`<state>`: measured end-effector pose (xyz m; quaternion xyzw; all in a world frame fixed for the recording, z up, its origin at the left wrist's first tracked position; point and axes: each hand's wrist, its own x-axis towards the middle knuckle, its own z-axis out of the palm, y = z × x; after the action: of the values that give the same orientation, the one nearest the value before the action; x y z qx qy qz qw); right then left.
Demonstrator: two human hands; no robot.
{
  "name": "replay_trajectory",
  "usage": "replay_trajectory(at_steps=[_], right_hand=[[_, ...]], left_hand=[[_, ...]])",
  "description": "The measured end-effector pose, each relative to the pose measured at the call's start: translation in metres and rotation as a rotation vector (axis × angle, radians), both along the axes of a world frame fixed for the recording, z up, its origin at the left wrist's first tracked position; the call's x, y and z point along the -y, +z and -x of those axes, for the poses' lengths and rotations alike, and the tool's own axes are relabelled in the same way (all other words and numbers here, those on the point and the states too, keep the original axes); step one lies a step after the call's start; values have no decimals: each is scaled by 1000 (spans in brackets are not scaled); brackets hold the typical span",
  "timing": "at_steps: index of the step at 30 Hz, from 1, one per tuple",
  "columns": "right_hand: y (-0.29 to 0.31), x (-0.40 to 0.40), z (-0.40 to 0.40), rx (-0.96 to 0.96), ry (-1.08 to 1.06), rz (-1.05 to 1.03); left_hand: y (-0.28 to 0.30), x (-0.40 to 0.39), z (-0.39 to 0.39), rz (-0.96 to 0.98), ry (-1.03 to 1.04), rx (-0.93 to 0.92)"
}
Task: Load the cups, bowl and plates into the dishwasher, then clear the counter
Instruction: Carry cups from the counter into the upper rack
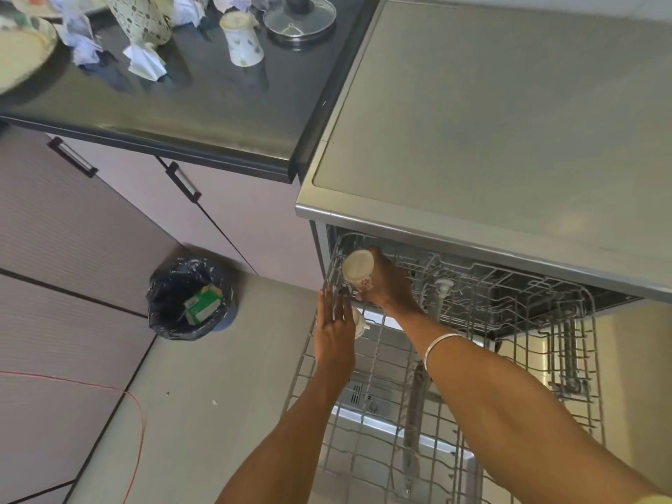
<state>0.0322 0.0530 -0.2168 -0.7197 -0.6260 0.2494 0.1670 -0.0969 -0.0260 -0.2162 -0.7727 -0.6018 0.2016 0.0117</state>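
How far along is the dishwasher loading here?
Early. The pulled-out grey wire upper rack looks almost bare. In hand: the right hand holds a white floral cup at its left corner, the left hand open beside it. Left: an upturned white cup, a cream plate and crumpled papers on the black counter.

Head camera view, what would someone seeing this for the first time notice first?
First, the right hand gripping an upturned cup at the back left corner of the pulled-out dishwasher rack, with the left hand flat beside it. Next, the dark counter upper left, littered with crumpled paper around another upturned cup.
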Motion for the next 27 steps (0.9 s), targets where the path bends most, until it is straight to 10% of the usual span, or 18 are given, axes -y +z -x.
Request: replay_trajectory(at_steps=[27], right_hand=[[180, 114, -47, -91, -225, 231]], left_hand=[[140, 63, 0, 12, 25, 365]])
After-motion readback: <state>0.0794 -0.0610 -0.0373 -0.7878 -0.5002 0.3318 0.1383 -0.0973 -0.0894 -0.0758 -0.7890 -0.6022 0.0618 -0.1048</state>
